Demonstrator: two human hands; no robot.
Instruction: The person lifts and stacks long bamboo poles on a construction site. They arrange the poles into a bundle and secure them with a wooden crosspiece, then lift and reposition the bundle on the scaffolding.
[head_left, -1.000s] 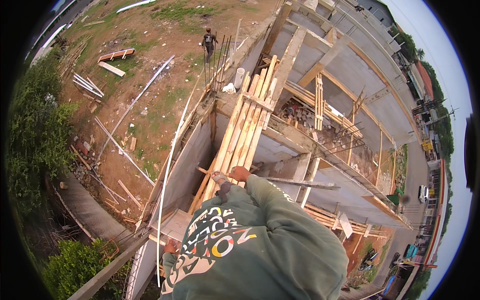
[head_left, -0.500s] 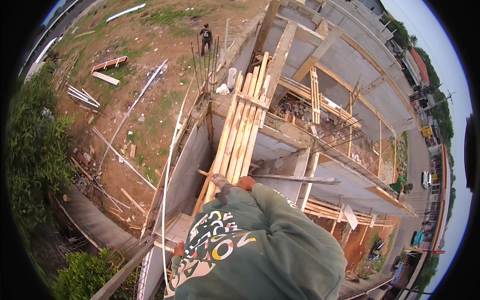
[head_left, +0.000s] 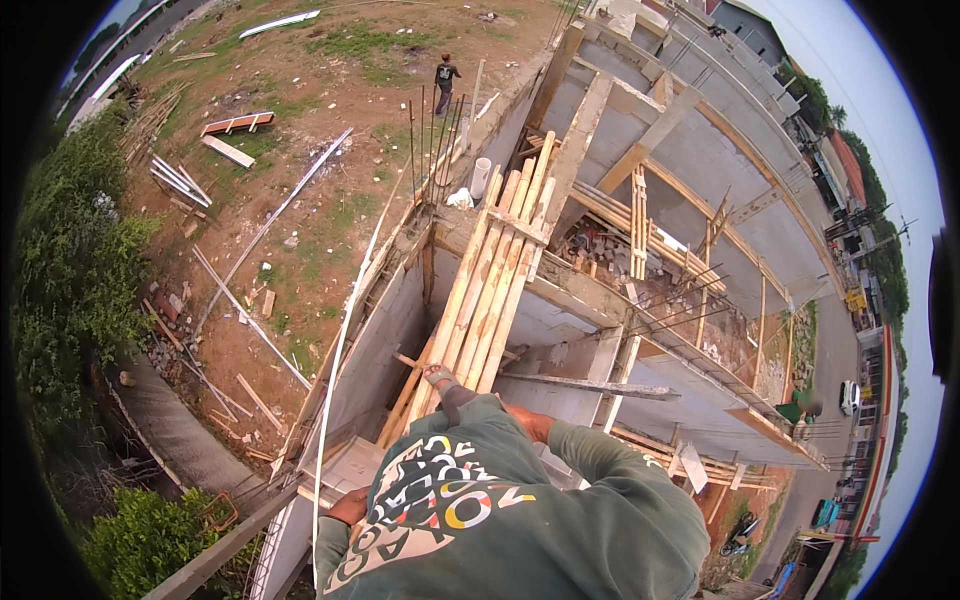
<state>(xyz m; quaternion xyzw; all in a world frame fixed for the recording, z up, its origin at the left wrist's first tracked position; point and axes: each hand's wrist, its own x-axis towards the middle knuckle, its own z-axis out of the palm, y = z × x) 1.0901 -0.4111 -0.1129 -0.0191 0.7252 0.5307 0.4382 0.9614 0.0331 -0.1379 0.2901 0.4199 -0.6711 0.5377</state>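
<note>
My left hand is low beside my body, at the edge of a pale ledge on the wall; its fingers are too small to make out. In front of my torso, my right hand reaches inward from a green sleeve, with its fingers partly hidden by my shirt. Just beyond both hands, a bundle of bamboo poles runs away from me as a narrow walkway, with a wooden crosspiece over it. My sandalled foot stands on its near end.
Open drops lie between the block walls on either side. Upright steel bars rise at a wall corner near a white pipe. A rough timber beam juts rightward. One person stands on the ground far below.
My right hand has come off the poles and back toward my body. My torso and the view have shifted, and my left hand stays near the ledge.
</note>
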